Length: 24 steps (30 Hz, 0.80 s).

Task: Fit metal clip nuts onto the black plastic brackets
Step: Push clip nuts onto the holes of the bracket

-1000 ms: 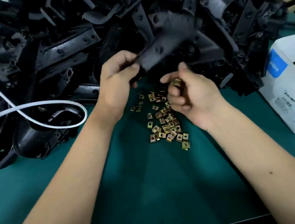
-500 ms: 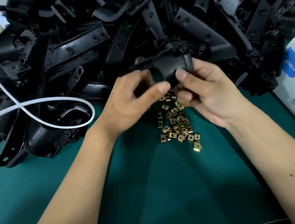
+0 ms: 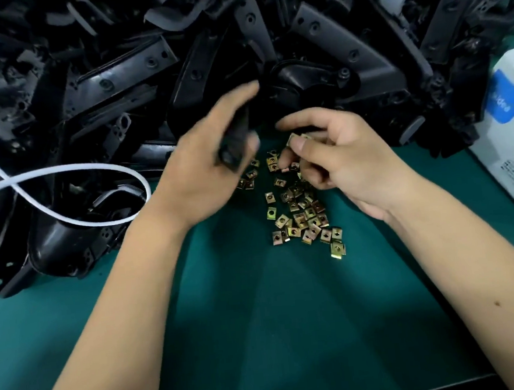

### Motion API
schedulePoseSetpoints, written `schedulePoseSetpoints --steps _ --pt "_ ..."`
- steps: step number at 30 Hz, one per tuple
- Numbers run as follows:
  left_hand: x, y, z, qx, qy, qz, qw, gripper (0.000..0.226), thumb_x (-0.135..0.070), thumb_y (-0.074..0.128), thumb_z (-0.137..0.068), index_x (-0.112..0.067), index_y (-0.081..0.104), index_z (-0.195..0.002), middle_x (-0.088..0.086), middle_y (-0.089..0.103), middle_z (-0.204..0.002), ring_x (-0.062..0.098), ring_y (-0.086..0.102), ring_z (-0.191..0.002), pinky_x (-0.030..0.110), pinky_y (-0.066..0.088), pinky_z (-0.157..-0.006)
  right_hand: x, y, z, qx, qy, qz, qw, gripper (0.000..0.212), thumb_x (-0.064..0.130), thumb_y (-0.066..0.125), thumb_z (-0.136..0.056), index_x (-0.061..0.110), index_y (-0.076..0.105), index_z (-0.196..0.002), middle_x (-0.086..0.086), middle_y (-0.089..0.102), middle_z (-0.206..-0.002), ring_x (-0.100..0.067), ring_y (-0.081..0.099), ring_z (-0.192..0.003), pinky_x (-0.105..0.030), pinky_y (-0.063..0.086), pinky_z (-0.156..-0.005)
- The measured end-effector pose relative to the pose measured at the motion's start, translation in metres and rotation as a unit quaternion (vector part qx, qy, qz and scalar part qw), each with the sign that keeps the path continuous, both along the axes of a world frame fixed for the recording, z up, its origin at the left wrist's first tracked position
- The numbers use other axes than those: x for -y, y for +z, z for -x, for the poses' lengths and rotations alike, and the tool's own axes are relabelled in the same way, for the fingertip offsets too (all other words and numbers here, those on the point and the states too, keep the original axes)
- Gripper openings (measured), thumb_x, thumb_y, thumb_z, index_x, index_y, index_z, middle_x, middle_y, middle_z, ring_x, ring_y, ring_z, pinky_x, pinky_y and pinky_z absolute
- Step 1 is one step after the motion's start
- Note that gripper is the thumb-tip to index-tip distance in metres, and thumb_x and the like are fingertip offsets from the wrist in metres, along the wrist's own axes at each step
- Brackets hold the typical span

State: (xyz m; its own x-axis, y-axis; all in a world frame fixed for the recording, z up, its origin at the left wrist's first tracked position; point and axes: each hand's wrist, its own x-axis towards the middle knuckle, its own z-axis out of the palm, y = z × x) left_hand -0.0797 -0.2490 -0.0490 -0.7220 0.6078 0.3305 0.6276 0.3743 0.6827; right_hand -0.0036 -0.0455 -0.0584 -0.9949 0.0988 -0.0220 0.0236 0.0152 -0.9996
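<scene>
The left hand (image 3: 212, 164) grips a black plastic bracket (image 3: 235, 140), fingers curled round it; the part is blurred, so I cannot tell which end faces the other hand or if a nut already sits on it. It is held up off the green surface (image 3: 261, 334), just in front of the big pile of brackets (image 3: 267, 38), probably so an edge stays free for clipping. The right hand (image 3: 339, 159) pinches one brass-coloured clip nut (image 3: 294, 138) between thumb and index finger, other fingers loosely curled above the loose clip nuts (image 3: 301, 216). These lie spread flat on the surface between both forearms, close to the hands, w/ short reach for each pick. Nut and bracket are near but apart, so fitting seems not yet done for this piece. Next move, in my judgement, needs the nut's open side turned to the bracket edge and lined up w/ a hole. A white cable (image 3: 61, 174) loops over parts at left; a white bag (image 3: 512, 147) stands at right.
</scene>
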Motion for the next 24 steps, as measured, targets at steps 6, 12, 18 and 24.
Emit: schedulePoseSetpoints --steps 6,12,18,24 --pt "0.005 -0.003 -0.001 0.104 -0.014 0.077 0.991 0.115 -0.028 0.095 -0.067 -0.049 0.028 -0.158 -0.017 0.042 -0.157 -0.001 0.032 -0.147 0.025 0.027 -0.123 -0.001 0.002 -0.002 -0.012 0.004 -0.036 0.999 0.012 0.012 0.063 -0.103 0.005 0.071 -0.106 -0.011 0.078 -0.084 -0.010 0.046 -0.047 -0.016 0.035 -0.044" --pt "0.009 0.002 -0.001 0.178 -0.066 0.008 0.982 0.123 -0.053 0.094 -0.062 -0.043 0.022 -0.162 -0.026 0.024 -0.166 -0.014 0.018 -0.149 0.008 0.019 -0.118 0.005 0.001 -0.003 -0.013 -0.024 -0.042 0.999 0.024 0.022 0.064 -0.103 0.006 0.076 -0.091 -0.004 0.059 -0.053 -0.008 0.042 -0.042 -0.017 0.031 -0.041" --pt "0.000 0.000 -0.006 0.054 -0.026 0.004 0.998 0.106 -0.025 0.095 -0.072 -0.029 0.034 -0.160 -0.018 0.041 -0.158 0.001 0.038 -0.145 0.031 0.033 -0.121 0.004 0.002 -0.002 0.026 -0.003 -0.019 0.999 0.010 0.009 0.066 -0.100 0.011 0.071 -0.109 -0.005 0.062 -0.061 -0.011 0.043 -0.050 -0.019 0.032 -0.045" --pt "0.003 -0.006 -0.003 0.110 -0.060 0.039 0.991 0.120 -0.044 0.097 -0.061 -0.042 0.029 -0.160 -0.015 0.036 -0.161 0.000 0.029 -0.149 0.034 0.026 -0.126 0.000 0.001 -0.002 0.013 -0.012 -0.045 0.999 0.011 0.006 0.068 -0.097 0.013 0.076 -0.100 -0.007 0.070 -0.068 -0.009 0.047 -0.051 -0.018 0.037 -0.047"
